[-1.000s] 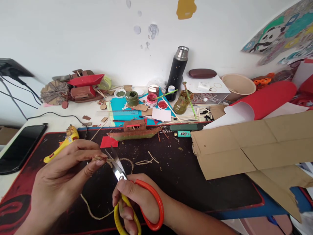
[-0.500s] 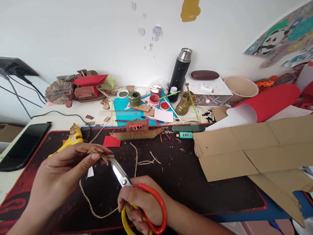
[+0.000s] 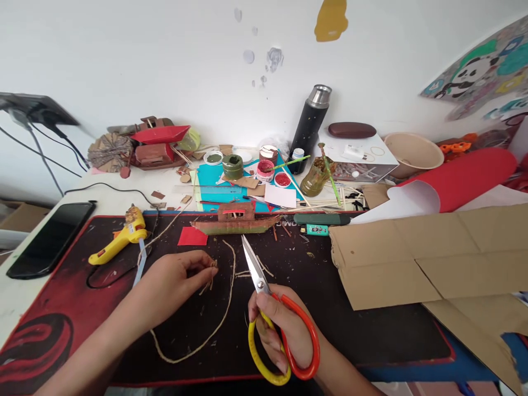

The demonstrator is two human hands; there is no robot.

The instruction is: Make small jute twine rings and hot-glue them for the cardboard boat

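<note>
My left hand pinches a small tuft of twine low over the dark mat, its frayed ends showing at the fingertips. In my right hand are scissors with one red and one yellow handle, blades together and pointing away from me. A long strand of twine curves across the mat between both hands, and short twine bits lie partly behind the blades. Just beyond the scissors' tip sits a small brown and green model boat, beside a red paper square.
A yellow glue gun with its cord lies left, near a black phone. Paint jars, a thermos and a brush in a murky jar stand behind. Cardboard covers the mat's right side.
My left hand has moved right and down with the twine tuft, away from the blades. My right hand has shifted right with the scissors, and the glue gun is uncovered.
</note>
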